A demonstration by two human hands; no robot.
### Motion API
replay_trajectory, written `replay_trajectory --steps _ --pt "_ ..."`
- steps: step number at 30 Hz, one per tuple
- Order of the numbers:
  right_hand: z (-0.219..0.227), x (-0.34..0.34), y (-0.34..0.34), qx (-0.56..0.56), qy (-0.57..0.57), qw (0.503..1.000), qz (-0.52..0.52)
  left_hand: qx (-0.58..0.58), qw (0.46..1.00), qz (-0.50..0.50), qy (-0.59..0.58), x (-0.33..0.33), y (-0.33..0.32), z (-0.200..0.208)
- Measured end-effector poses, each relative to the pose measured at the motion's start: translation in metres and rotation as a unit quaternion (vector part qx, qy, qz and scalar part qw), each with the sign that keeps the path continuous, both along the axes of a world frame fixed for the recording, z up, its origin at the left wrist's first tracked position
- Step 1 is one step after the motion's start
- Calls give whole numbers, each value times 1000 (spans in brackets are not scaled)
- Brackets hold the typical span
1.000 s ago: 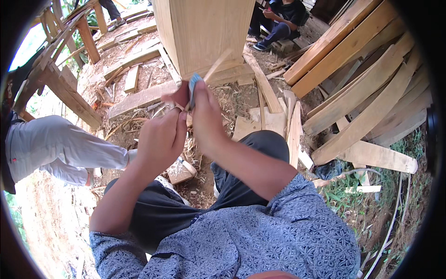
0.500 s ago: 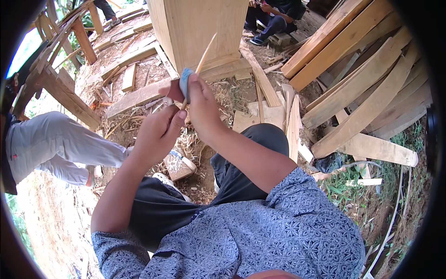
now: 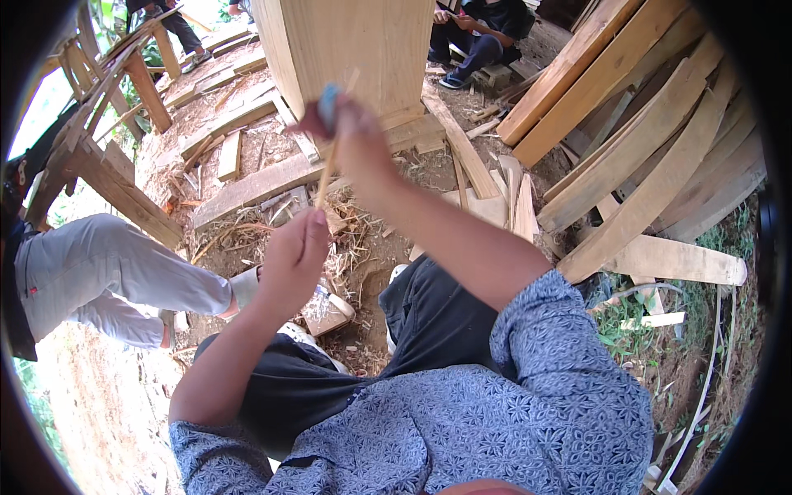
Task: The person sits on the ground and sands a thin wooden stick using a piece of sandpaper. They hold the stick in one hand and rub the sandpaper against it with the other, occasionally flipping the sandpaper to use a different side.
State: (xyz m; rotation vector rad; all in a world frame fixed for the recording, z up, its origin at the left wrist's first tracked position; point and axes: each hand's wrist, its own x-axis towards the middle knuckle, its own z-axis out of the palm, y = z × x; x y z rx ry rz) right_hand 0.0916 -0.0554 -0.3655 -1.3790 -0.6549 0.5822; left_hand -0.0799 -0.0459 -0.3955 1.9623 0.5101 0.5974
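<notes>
My left hand (image 3: 295,252) is closed round the lower end of a thin, pale wooden stick (image 3: 327,177), which points up and away from me. Farther along it, my right hand (image 3: 363,148) pinches a folded piece of sandpaper (image 3: 329,102), blue on one side and reddish brown on the other, round the stick. The right hand is smeared by motion. Above the sandpaper the stick's far tip shows only as a blur against a big wooden block.
The tall wooden block (image 3: 355,49) stands ahead. Long planks (image 3: 652,165) lean at the right. At the left is a person's grey-trousered leg (image 3: 124,264); another person (image 3: 478,41) sits at the back right. Shavings and offcuts (image 3: 231,157) litter the ground.
My right hand has slid up the stick with the sandpaper, away from my left hand. My left hand has moved slightly down, and more of the stick shows between them.
</notes>
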Motion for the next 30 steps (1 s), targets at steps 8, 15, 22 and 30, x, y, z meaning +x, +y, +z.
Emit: replay_trajectory --steps 8,15,22,30 --pt "-33 14 14 142 59 988 26 -29 999 15 10 1 5 0" --pt "-18 0 -14 -17 95 995 17 48 998 24 24 4 -8 4" --pt "-35 -12 -14 27 -27 999 -23 93 995 28 -9 16 0 8" --pt "-42 -2 -11 40 -8 999 -34 126 992 19 23 16 -9 11"
